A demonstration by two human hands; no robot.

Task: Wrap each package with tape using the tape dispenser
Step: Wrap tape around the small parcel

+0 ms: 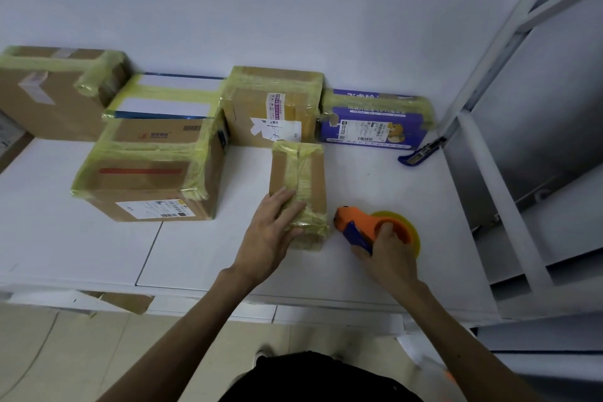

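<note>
A small cardboard package (298, 173) banded with yellowish tape lies mid-table on the white table (195, 245). My left hand (270, 232) rests on its near left end, fingers straight across the taped top. Just right of the package, my right hand (388, 254) grips the orange and blue tape dispenser (362, 223), which carries a yellow tape roll (409, 228). The dispenser's nose points at the package's near right corner, close to it.
Taped packages line the back wall: a large box (55, 91) at far left, a white-topped box (169, 98), a big carton (146, 173) in front, a brown box (270, 108) and a purple box (375, 121). A blue cutter (419, 150) lies at right. Metal shelving (522, 140) borders the right.
</note>
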